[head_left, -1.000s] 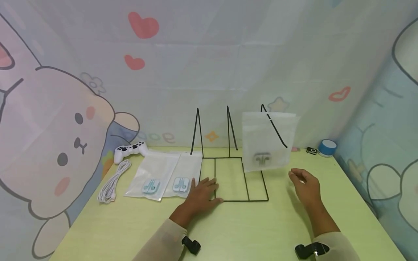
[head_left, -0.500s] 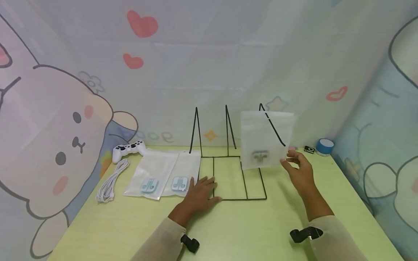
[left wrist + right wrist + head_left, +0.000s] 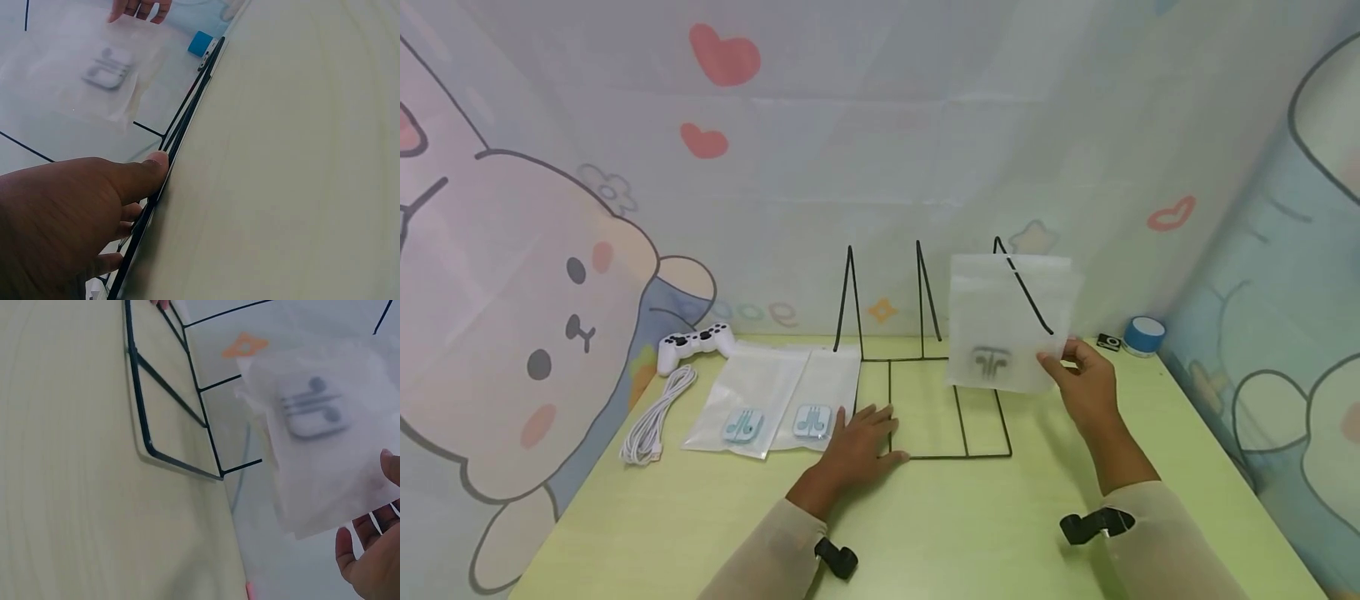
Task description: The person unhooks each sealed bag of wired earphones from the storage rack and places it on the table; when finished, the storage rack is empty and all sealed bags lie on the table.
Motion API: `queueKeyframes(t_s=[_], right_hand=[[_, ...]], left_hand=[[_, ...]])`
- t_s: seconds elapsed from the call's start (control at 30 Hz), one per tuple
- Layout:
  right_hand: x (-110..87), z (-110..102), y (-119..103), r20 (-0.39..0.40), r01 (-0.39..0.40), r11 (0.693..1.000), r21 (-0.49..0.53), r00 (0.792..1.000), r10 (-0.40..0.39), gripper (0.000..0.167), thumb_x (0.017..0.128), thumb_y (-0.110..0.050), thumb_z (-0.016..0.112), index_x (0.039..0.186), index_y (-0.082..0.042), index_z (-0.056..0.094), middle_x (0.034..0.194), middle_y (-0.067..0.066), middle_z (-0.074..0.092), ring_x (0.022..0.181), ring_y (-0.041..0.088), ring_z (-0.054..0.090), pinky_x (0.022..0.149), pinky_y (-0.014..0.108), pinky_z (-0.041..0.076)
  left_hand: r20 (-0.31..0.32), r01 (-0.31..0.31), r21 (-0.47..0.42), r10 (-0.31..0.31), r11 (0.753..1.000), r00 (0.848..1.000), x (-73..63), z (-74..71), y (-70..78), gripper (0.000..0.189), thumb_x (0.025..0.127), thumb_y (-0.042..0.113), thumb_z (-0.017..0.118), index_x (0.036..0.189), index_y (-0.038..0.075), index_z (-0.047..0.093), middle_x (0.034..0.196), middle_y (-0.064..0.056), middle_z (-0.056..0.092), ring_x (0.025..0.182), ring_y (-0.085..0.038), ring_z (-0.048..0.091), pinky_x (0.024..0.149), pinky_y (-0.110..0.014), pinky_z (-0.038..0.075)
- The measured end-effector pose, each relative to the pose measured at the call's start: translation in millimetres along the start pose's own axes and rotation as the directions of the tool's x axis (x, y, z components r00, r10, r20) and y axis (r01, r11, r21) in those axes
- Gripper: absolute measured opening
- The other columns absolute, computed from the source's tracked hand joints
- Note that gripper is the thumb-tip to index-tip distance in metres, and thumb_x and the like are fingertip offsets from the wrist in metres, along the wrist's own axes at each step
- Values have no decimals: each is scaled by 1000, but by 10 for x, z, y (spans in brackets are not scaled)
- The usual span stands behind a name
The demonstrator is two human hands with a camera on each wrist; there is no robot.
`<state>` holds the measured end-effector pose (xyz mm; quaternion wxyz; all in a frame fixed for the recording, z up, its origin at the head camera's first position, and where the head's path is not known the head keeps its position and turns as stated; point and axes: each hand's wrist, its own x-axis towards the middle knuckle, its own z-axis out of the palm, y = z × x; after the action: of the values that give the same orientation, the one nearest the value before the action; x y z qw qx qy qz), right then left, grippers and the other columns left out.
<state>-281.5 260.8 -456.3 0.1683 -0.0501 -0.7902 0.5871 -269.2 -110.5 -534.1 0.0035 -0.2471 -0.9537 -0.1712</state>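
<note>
A black wire display rack stands on the table with three tall prongs. My left hand rests on the left part of its base with spread fingers, the thumb on the front bar in the left wrist view. From the right prong hangs a frosted zip bag, with dark earphones showing through near its bottom. Layered edges appear in the right wrist view; I cannot tell how many bags hang there. My right hand pinches the lower right edge of the bag, thumb in front and fingers behind.
Two frosted bags with teal earphones lie left of the rack. Farther left are a white game controller and a coiled white cable. At the back right sit a blue-and-white round container and a small black device.
My right hand has moved up and left from beside the bag to its lower right edge. The bag has shifted slightly on the prong. My left hand stays on the base.
</note>
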Motion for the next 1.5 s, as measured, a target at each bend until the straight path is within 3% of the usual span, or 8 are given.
queueKeyframes(t_s=[0.1, 0.23, 0.37, 0.5, 0.73, 1.07, 1.27, 1.5], right_hand=[[24, 0, -43, 11, -9, 994, 107, 1000, 7, 20, 101, -24, 82, 115, -10, 77, 110, -14, 74, 97, -3, 69, 83, 12, 55], [64, -20, -85, 59, -42, 953, 301, 998, 25, 12, 100, -18, 82, 108, -10, 77, 98, -19, 78, 100, -1, 71, 87, 11, 57], [102, -49, -102, 130, -42, 912, 408, 991, -12, 15, 99, -11, 81, 113, -12, 77, 102, -17, 81, 102, 0, 75, 90, 13, 59], [129, -65, -117, 173, -44, 895, 445, 984, -37, 23, 98, -9, 82, 121, -13, 78, 105, -14, 83, 105, 1, 77, 92, 16, 61], [130, -95, -135, 129, -101, 952, 291, 989, 65, 27, 98, -29, 85, 121, -18, 78, 95, -20, 82, 97, -3, 74, 80, 17, 59], [19, -107, -178, 125, -60, 952, 299, 992, 24, 31, 101, -26, 81, 128, -12, 75, 100, -21, 81, 99, -4, 75, 82, 16, 62], [-106, -139, -159, 145, -91, 926, 367, 989, 40, 20, 101, -17, 79, 120, -20, 76, 99, -18, 81, 98, -3, 75, 83, 17, 63], [-253, -226, -216, 112, -83, 935, 345, 993, 47, 18, 100, -15, 81, 114, -24, 76, 94, -18, 82, 91, -3, 76, 79, 16, 63]], left_hand=[[-6, -2, -3, 2, 1000, 1000, -3, 3, -6, 64, 105, 56, 68, 152, 13, 65, 170, -6, 53, 160, -37, 45, 128, -81, 22], [-2, 2, 8, -2, 1000, 1000, -2, 6, -16, 64, 104, 56, 68, 152, 13, 65, 170, -6, 53, 160, -37, 45, 127, -81, 22], [-1, -2, 16, 2, 1000, 1000, 7, 30, -29, 64, 105, 55, 68, 152, 13, 65, 170, -6, 52, 160, -37, 45, 127, -81, 22], [1, -6, 8, 6, 1000, 1000, 15, 63, -32, 63, 105, 55, 67, 152, 13, 64, 170, -6, 52, 160, -38, 45, 128, -81, 22], [8, -3, 9, 3, 1000, 1000, -2, 68, 1, 63, 105, 55, 67, 152, 13, 65, 169, -6, 53, 160, -37, 45, 128, -81, 22], [13, 0, 37, -1, 999, 1000, 14, 65, -20, 64, 105, 56, 66, 153, 14, 64, 170, -5, 52, 161, -36, 44, 128, -80, 23], [16, 2, 26, -2, 1000, 1000, 12, 51, -23, 64, 105, 56, 67, 153, 13, 64, 170, -6, 52, 161, -37, 44, 128, -80, 22], [12, -3, 22, 2, 1000, 1000, 18, 38, -34, 64, 105, 56, 67, 153, 14, 64, 170, -6, 52, 161, -37, 44, 128, -80, 22]])
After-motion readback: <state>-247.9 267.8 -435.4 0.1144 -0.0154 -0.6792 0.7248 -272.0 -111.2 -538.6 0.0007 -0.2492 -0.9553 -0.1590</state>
